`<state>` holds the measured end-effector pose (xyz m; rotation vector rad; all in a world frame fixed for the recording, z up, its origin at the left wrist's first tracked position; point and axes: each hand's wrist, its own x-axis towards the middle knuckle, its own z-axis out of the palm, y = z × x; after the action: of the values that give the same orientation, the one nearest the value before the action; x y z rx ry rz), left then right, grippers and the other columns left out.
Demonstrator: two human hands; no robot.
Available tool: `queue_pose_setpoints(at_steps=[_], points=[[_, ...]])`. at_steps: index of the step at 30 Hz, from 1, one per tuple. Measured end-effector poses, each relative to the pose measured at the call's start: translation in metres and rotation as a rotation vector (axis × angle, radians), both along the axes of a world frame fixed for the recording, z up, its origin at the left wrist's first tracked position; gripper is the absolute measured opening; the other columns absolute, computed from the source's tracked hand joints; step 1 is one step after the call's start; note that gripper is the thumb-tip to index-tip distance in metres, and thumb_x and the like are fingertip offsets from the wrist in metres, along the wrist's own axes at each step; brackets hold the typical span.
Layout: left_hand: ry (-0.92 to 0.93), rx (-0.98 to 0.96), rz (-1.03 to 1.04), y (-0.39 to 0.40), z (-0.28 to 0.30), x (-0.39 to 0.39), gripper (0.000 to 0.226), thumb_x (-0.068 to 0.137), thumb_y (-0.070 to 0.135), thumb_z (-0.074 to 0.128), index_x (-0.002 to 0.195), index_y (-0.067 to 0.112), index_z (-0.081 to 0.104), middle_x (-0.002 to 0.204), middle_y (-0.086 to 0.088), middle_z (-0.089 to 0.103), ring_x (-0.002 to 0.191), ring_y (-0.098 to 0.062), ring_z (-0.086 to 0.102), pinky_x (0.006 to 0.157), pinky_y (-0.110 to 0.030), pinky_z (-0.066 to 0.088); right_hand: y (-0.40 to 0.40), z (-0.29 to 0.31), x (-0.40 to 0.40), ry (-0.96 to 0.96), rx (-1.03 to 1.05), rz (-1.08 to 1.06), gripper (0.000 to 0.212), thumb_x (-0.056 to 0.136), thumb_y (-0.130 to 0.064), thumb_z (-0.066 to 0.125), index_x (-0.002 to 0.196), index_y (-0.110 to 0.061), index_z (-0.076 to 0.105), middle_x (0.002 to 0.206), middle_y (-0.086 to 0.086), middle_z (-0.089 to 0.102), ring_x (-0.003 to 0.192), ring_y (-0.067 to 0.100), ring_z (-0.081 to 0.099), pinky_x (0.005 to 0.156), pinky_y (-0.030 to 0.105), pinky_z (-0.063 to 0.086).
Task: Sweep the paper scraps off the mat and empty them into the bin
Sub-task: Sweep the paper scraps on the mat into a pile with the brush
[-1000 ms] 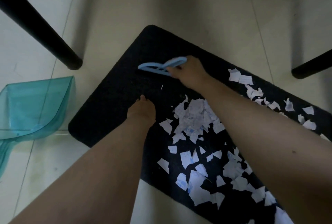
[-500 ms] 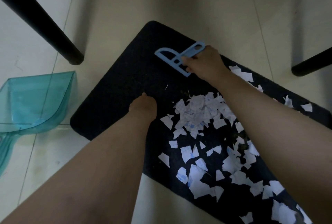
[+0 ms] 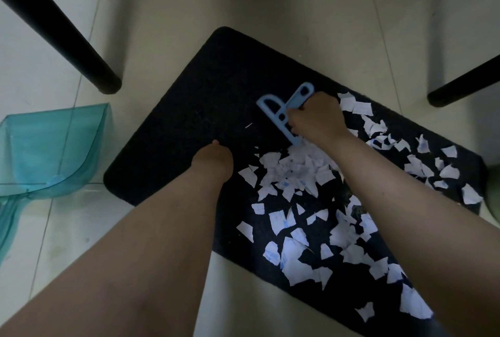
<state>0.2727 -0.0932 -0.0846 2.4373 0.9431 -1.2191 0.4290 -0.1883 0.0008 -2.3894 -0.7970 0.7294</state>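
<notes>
Gripping a light-blue hand brush (image 3: 284, 113) by its handle, the right hand (image 3: 315, 117) holds its lower end against the top of a heap of paper scraps (image 3: 295, 171) on the black mat (image 3: 194, 109). More scraps lie scattered across the mat's right and near parts. The left hand (image 3: 212, 159) rests on the mat just left of the heap; I cannot tell how its fingers lie. A teal dustpan (image 3: 51, 147) sits on the tiled floor (image 3: 270, 6), left of the mat. Black furniture legs (image 3: 67, 36) stand around.
</notes>
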Motion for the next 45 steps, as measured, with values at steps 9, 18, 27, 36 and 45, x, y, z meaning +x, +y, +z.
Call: queue_pose_setpoints(at_steps=[9,18,27,36,45], points=[[0.062,-0.007,-0.011,-0.002,0.007,0.003,0.07,0.099,0.027,0.047,0.152,0.004,0.009,0.159,-0.017,0.0,0.141,-0.03,0.028,0.109,-0.04,0.036,-0.002,-0.037,-0.076,0.159,0.136,-0.187,0.036,0.094,-0.022,0.052,0.066,-0.002,0.062,0.069,0.009,0.067,0.066,0.023,0.068,0.057,0.032,0.055],[0.076,0.018,-0.015,-0.004,0.007,0.005,0.065,0.098,0.023,0.048,0.151,0.004,0.016,0.157,-0.016,0.011,0.138,-0.029,0.032,0.11,-0.038,0.037,-0.049,-0.019,-0.033,-0.07,0.148,-0.347,0.044,0.093,-0.023,0.052,0.064,0.009,0.06,0.066,0.018,0.066,0.062,0.03,0.065,0.058,0.038,0.055],[0.04,0.0,-0.009,-0.003,0.01,-0.003,0.073,0.098,0.018,0.046,0.154,0.01,0.0,0.16,-0.01,-0.009,0.142,-0.029,0.026,0.113,-0.039,0.035,-0.034,-0.04,-0.119,0.355,0.237,-0.451,0.032,0.092,-0.02,0.054,0.072,0.002,0.065,0.072,0.012,0.07,0.067,0.022,0.069,0.066,0.04,0.059],[-0.145,-0.002,0.147,-0.026,-0.001,-0.036,0.1,0.085,0.043,0.065,0.154,0.017,-0.003,0.16,-0.003,-0.015,0.149,-0.025,-0.002,0.117,-0.048,0.025,-0.059,-0.036,-0.108,0.004,0.241,-0.424,0.025,0.094,-0.025,0.053,0.07,-0.017,0.057,0.061,0.003,0.057,0.06,0.024,0.06,0.056,0.033,0.051],[-0.176,0.069,0.223,-0.046,-0.003,-0.046,0.108,0.081,0.042,0.069,0.154,0.017,-0.005,0.16,-0.002,-0.013,0.15,-0.019,-0.001,0.118,-0.043,0.025,-0.05,-0.054,-0.163,0.144,0.315,-0.366,0.018,0.091,-0.023,0.057,0.097,-0.012,0.071,0.068,0.003,0.065,0.063,0.018,0.064,0.062,0.034,0.055]])
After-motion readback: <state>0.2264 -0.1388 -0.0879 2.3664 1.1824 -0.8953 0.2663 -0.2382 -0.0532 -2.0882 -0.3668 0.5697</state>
